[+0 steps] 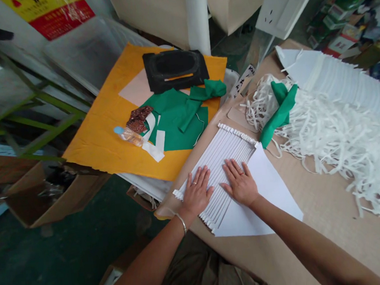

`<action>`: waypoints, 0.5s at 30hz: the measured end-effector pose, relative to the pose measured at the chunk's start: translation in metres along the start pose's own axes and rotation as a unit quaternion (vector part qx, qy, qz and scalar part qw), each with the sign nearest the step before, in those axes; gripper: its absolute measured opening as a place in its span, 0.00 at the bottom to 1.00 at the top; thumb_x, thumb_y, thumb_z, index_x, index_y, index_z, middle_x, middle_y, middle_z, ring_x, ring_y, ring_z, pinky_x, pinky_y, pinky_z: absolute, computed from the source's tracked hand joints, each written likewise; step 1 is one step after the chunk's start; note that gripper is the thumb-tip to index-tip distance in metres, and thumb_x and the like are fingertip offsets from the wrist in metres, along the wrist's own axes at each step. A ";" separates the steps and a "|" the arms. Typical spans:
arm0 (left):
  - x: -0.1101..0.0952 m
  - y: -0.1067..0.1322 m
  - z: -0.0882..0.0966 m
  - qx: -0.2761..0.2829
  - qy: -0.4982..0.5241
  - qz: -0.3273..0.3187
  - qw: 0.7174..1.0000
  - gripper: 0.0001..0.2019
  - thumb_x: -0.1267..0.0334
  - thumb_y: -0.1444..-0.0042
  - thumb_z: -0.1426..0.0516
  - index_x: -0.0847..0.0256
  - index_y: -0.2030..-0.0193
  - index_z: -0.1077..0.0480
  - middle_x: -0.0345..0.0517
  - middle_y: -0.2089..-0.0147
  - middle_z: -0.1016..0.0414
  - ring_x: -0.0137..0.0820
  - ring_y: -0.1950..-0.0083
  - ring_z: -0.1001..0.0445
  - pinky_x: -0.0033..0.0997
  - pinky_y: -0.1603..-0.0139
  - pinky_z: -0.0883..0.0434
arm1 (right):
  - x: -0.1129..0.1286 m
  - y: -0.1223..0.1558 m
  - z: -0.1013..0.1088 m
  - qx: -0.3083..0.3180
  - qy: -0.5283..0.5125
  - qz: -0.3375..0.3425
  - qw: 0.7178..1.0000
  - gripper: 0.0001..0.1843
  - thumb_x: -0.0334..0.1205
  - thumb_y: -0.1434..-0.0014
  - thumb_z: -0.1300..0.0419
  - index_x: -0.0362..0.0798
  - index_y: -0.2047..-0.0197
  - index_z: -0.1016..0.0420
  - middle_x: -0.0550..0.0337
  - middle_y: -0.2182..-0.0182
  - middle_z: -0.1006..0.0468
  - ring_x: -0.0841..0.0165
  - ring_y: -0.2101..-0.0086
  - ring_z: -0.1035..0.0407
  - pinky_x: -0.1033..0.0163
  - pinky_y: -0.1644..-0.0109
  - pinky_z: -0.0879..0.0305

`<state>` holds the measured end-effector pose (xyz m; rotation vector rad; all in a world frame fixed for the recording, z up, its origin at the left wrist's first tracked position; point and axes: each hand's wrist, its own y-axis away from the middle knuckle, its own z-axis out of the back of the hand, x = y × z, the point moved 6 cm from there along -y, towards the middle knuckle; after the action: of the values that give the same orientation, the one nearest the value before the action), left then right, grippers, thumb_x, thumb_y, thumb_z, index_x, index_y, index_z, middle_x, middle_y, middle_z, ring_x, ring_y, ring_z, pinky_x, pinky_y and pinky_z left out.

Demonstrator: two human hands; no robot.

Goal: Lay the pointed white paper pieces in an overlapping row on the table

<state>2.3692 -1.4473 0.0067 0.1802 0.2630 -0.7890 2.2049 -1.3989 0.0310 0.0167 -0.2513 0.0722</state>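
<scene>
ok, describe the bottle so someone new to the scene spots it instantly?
Beyond the left hand, find the big orange sheet with green fabric on it. Just left of that green, next to the crumpled brown patterned cloth, a small bottle lies on its side. Unlike its neighbours, it is see-through, with a pale blue cap.

Beneath the left hand (197, 191) and the right hand (242, 183) lie smooth, matt strips (217, 176), paper or plastic, I can't tell which, with a smooth paper sheet (269, 184) beside the right and a shiny metal bangle (184, 224) just behind the left. Beyond the right, the ribbons (337, 147) look like soft, dull cloth. Past the left sit matt green cloth (170, 108), lightly creased yellow cloth (103, 141) and a clear, glossy plastic bottle (132, 137).
</scene>
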 end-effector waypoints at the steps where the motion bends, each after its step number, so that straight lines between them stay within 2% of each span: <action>1: 0.001 0.000 0.000 0.002 -0.001 -0.004 1.000 0.31 0.54 0.30 0.54 0.60 0.24 0.54 0.50 0.23 0.52 0.42 0.22 0.58 0.56 0.23 0.55 | -0.001 0.004 0.001 -0.002 0.001 -0.007 1.000 0.38 0.53 0.31 0.51 0.43 0.25 0.55 0.45 0.29 0.48 0.53 0.28 0.59 0.36 0.28 0.63; 4: 0.004 -0.001 -0.001 0.000 -0.011 -0.001 1.000 0.31 0.55 0.30 0.54 0.62 0.24 0.55 0.52 0.23 0.54 0.42 0.22 0.59 0.55 0.23 0.55 | -0.010 0.023 0.003 -0.020 0.010 -0.048 0.999 0.40 0.53 0.31 0.51 0.45 0.24 0.60 0.46 0.28 0.51 0.53 0.28 0.61 0.36 0.28 0.63; 7: 0.005 0.000 -0.002 0.009 -0.017 -0.019 1.000 0.32 0.54 0.31 0.53 0.62 0.24 0.54 0.51 0.23 0.55 0.41 0.21 0.60 0.54 0.23 0.54 | -0.018 0.050 0.000 -0.027 0.013 -0.057 0.998 0.40 0.52 0.31 0.51 0.50 0.23 0.64 0.50 0.28 0.50 0.54 0.28 0.60 0.36 0.28 0.61; 11: 0.006 0.003 -0.004 0.019 -0.018 -0.029 0.999 0.31 0.54 0.30 0.54 0.63 0.24 0.54 0.50 0.22 0.56 0.40 0.21 0.60 0.53 0.23 0.54 | -0.038 0.095 -0.005 -0.051 0.021 -0.124 0.991 0.41 0.50 0.31 0.51 0.51 0.23 0.67 0.48 0.28 0.52 0.51 0.29 0.60 0.33 0.29 0.58; 13: 0.007 0.003 -0.003 0.021 -0.014 -0.031 0.999 0.32 0.55 0.31 0.53 0.63 0.24 0.55 0.51 0.22 0.56 0.41 0.21 0.60 0.54 0.23 0.54 | -0.044 0.112 -0.003 -0.064 0.010 -0.143 0.988 0.40 0.49 0.31 0.51 0.53 0.23 0.66 0.49 0.28 0.51 0.50 0.29 0.59 0.32 0.30 0.56; 15: 0.011 0.001 -0.001 0.018 -0.004 -0.033 0.999 0.31 0.56 0.31 0.53 0.63 0.24 0.55 0.52 0.23 0.54 0.41 0.22 0.58 0.54 0.24 0.53 | -0.043 0.116 0.003 -0.076 -0.031 -0.156 0.984 0.38 0.50 0.31 0.51 0.55 0.23 0.62 0.49 0.27 0.51 0.50 0.29 0.57 0.33 0.30 0.54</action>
<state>2.3769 -1.4540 0.0029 0.2031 0.2474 -0.8613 2.1539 -1.2864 0.0238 -0.0943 -0.3132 -0.2597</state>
